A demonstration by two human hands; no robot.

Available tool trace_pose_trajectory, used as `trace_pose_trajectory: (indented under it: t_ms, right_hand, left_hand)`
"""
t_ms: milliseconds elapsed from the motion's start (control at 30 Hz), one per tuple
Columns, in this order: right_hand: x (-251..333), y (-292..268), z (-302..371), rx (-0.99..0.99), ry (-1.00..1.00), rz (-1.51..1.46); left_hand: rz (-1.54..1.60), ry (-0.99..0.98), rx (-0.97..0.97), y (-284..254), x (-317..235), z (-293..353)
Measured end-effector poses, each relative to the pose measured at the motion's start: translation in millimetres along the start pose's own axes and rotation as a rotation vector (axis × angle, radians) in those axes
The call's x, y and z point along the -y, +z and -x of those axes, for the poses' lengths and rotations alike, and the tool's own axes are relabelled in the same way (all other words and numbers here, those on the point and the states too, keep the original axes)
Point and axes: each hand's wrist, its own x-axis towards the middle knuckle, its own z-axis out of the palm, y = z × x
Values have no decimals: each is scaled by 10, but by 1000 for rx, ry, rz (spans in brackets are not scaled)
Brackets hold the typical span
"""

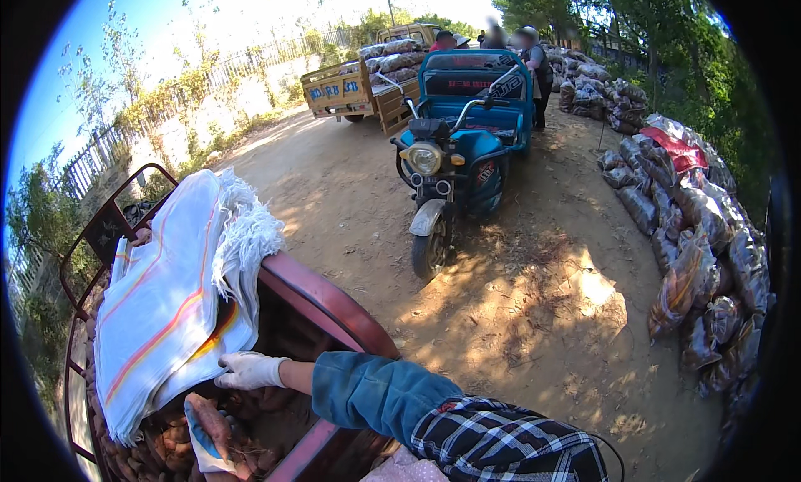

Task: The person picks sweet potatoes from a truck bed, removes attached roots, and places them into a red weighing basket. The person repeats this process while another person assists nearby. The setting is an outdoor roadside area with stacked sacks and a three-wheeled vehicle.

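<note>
My right hand [252, 371], in a white glove, reaches across from the lower right. Its fingers are bent at the near lower edge of a stack of white woven sacks [158, 290] and appear to grip the edge of one. The sacks have orange and yellow stripes and a frayed end hanging to the right. They lie over reddish-brown sweet potatoes [171, 440] in the bed of a red cart [329, 302]. Below my glove, a larger sweet potato [213, 423] rests against a blue-and-white piece of material [200, 449]. My left hand is out of view.
Ahead on the dirt road stands a blue three-wheeler [467, 148]. Behind it, a yellow truck [342, 92] carries filled bags, with several people nearby. Filled bags [701, 206] line the right roadside. The cart's red metal rail [71, 273] rises at the left.
</note>
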Motion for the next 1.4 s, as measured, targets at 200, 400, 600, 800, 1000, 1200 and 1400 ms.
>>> trace_pose_trajectory:
  t_ms: [200, 400, 600, 800, 1000, 1200, 1400]
  right_hand:
    - [278, 241, 142, 319, 105, -346]
    - [453, 692, 329, 529, 103, -829]
    - [492, 734, 349, 410, 185, -874]
    - [352, 733, 225, 315, 53, -707]
    - [102, 610, 89, 120, -227, -107]
    - [373, 504, 297, 108, -364, 451]
    - [223, 623, 81, 447, 15, -1070]
  left_hand:
    - [-442, 535, -732, -165, 43, -279]
    - [-560, 712, -958, -53, 71, -324]
    - [-270, 612, -738, -29, 63, -117]
    - [91, 288, -347, 73, 20, 47]
    - [167, 120, -204, 154, -9, 103]
    - [142, 170, -234, 13, -12, 121]
    - [142, 165, -210, -13, -47, 73]
